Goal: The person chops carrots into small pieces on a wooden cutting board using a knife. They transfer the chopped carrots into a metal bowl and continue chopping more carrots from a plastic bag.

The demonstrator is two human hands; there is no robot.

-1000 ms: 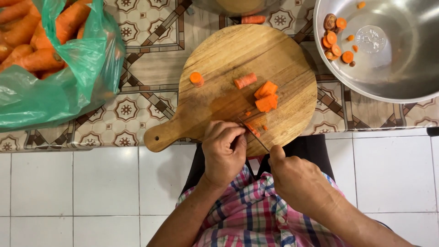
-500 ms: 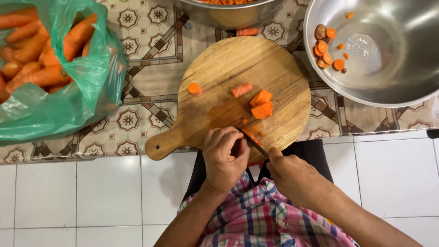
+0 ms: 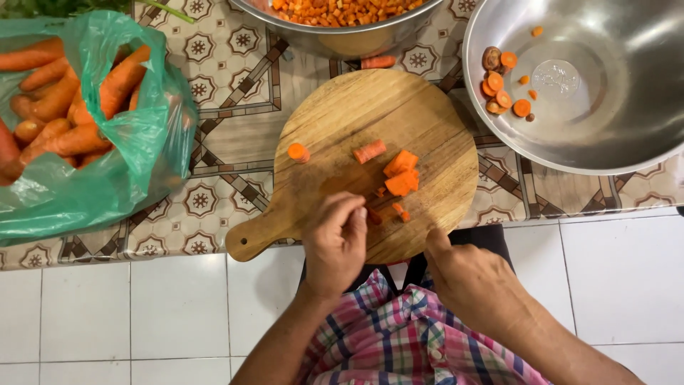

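Nearest the camera, the right hand point(image 3: 474, 281) sits at the board's near edge, fingers curled shut; whether they grip a knife handle cannot be told, as no blade shows clearly. The left hand point(image 3: 335, 239) rests on the board point(image 3: 335, 128), fingertips drawn together and pressing down on a small carrot piece point(image 3: 375, 215), mostly hidden beneath them. Just beyond lie cut chunks point(image 3: 400, 175), a short stub point(image 3: 370, 151) and a lone slice point(image 3: 298, 152).

Assessment: the pieces are light, stiff and firm, with damp cut faces likely to slip; best pinned by the flat sides, fingertips tucked back.

Farther off: a green bag point(image 3: 135, 164) of whole carrots left, a steel bowl point(image 3: 605, 153) with trimmings right, a second bowl point(image 3: 342, 32) of diced carrot at top.
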